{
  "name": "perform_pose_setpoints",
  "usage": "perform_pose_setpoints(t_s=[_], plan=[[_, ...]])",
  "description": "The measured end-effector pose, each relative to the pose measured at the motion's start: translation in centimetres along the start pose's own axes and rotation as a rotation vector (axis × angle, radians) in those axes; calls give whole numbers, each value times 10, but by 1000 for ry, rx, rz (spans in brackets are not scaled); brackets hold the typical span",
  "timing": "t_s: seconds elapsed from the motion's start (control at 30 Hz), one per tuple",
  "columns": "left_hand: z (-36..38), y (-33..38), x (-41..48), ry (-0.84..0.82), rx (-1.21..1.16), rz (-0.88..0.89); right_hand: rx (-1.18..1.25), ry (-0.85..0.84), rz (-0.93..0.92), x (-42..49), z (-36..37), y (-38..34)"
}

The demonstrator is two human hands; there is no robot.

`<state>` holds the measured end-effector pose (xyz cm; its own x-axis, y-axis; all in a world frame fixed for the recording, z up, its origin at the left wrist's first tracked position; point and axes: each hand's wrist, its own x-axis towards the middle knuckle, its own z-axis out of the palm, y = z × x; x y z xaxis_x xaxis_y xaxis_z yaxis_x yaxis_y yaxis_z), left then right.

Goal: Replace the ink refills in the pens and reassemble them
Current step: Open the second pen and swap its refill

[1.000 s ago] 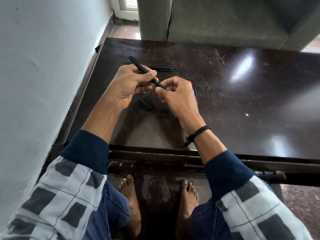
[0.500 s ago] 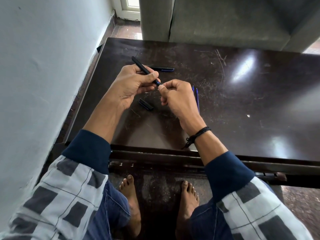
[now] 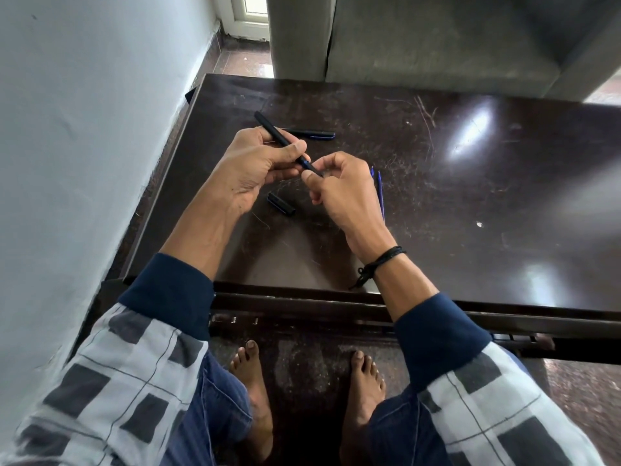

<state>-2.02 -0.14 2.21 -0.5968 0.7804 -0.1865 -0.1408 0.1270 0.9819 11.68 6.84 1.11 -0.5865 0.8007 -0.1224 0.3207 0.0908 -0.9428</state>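
Left hand (image 3: 250, 169), right hand (image 3: 346, 193) pinch pen (image 3: 273, 130), two refills (image 3: 380, 193)

The dark brown wooden table top (image 3: 470, 203) was found glossy, with glare patches and fine scratches. The slim black pen barrel (image 3: 275, 132) appeared to be matt plastic, as did the short black cap (image 3: 281, 203). The grey sofa (image 3: 437, 38) was noted as coarse cloth. The pale wall (image 3: 84, 129) was recorded as matt paint.

Hidden: pen barrel (image 3: 273, 129) tip inside right hand (image 3: 342, 196) grip; refills (image 3: 380, 188) partly behind that hand.
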Motion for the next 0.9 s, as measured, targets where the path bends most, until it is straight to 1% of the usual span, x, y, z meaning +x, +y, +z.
perform_pose_setpoints(t_s=[0.17,0.37,0.67,0.77,0.9], plan=[[-1,0,0,5,0,2,11,-31,14,-2,2,-2],[-1,1,-1,18,11,10,-4,38,2,1,1,1],[0,0,0,19,0,1,3,-6,25,2,-2,0],[-1,0,1,26,-5,4,13,14,2,1,-1,-1],[-1,1,-1,28,-5,10,-60,46,-26,1,-1,1]])
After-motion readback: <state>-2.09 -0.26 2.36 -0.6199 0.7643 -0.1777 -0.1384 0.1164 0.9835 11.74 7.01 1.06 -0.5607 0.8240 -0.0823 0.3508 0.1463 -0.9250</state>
